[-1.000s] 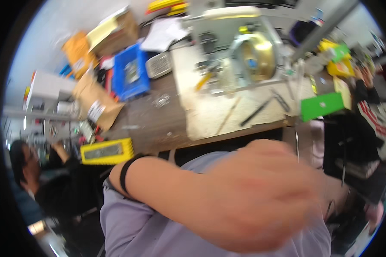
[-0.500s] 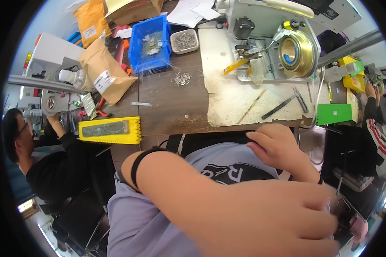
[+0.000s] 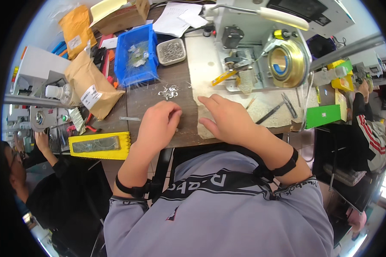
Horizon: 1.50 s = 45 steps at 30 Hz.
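Note:
My left hand (image 3: pixel 158 123) is over the near edge of the brown table (image 3: pixel 182 81), its fingers curled in and the thumb drawn close to them. Whether anything lies between those fingertips is hidden. Just beyond it is a small heap of thin silvery metal pieces (image 3: pixel 169 92), which it does not visibly hold. My right hand (image 3: pixel 225 118) reaches over the edge of the stained pale sheet (image 3: pixel 197 64), thumb apart from the fingers, with nothing seen in it. Tweezers (image 3: pixel 289 105) and a dark pen-like tool (image 3: pixel 271 113) lie to its right.
A blue bin (image 3: pixel 135 77) with wispy scraps stands beside a white dish (image 3: pixel 171 52) of small metal parts. A machine with a gold wire spool (image 3: pixel 286 64) is at back right. Paper parcels (image 3: pixel 92 88) and a yellow tray (image 3: pixel 99 145) are left. Co-workers sit on both sides.
My left hand has swung from low across my body, near the camera, up to the table's near edge. The right hand has moved left and forward onto the sheet.

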Each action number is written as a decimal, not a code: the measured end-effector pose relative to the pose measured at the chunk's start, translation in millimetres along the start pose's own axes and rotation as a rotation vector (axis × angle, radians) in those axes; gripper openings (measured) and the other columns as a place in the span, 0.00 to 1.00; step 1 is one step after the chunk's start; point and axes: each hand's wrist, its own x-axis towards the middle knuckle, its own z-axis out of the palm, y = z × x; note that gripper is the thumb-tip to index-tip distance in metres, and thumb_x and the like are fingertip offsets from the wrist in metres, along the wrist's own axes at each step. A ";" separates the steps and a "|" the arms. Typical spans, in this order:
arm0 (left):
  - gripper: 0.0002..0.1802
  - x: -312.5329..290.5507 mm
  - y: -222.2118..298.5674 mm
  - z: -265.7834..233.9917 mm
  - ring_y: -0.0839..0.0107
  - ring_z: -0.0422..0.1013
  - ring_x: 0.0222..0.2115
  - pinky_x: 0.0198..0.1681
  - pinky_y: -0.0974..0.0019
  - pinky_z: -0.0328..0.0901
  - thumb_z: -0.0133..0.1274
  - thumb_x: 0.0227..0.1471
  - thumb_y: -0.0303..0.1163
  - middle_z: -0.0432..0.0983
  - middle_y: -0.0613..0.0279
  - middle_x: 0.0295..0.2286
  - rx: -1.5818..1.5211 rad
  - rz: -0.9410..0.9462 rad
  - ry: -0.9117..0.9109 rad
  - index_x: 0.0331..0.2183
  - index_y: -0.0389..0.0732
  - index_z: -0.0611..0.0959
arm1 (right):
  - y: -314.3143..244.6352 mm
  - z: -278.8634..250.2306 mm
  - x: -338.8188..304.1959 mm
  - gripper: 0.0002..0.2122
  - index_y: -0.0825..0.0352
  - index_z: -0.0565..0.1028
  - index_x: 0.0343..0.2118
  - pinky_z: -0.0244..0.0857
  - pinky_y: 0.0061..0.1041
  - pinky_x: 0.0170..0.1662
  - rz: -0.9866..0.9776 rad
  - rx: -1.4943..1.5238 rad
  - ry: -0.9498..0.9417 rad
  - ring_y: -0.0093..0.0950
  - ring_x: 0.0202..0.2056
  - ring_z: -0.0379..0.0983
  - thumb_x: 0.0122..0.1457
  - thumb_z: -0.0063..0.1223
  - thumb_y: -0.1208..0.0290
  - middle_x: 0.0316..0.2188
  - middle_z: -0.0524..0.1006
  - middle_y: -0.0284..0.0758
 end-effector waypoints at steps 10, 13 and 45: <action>0.06 15.7 -31.5 13.9 0.52 0.77 0.30 0.36 0.56 0.70 0.60 0.52 0.25 0.80 0.47 0.29 0.094 -0.101 0.110 0.33 0.33 0.85 | 10.5 40.1 41.1 0.26 0.69 0.71 0.57 0.74 0.36 0.36 0.004 -0.073 -0.015 0.41 0.34 0.79 0.59 0.61 0.61 0.38 0.75 0.43; 0.06 19.1 -37.0 18.7 0.53 0.77 0.29 0.35 0.56 0.70 0.60 0.52 0.24 0.80 0.48 0.29 0.095 -0.102 0.166 0.33 0.34 0.85 | 8.1 46.3 47.4 0.26 0.66 0.71 0.58 0.74 0.36 0.35 0.016 -0.084 -0.035 0.41 0.32 0.79 0.59 0.61 0.61 0.37 0.75 0.43; 0.04 -15.9 22.3 -23.6 0.83 0.62 0.19 0.24 0.74 0.57 0.59 0.56 0.26 0.71 0.70 0.19 -0.245 -0.385 0.106 0.31 0.35 0.84 | -13.8 -3.6 18.8 0.05 0.67 0.81 0.34 0.68 0.27 0.30 0.031 0.385 0.073 0.28 0.25 0.74 0.59 0.62 0.71 0.29 0.77 0.35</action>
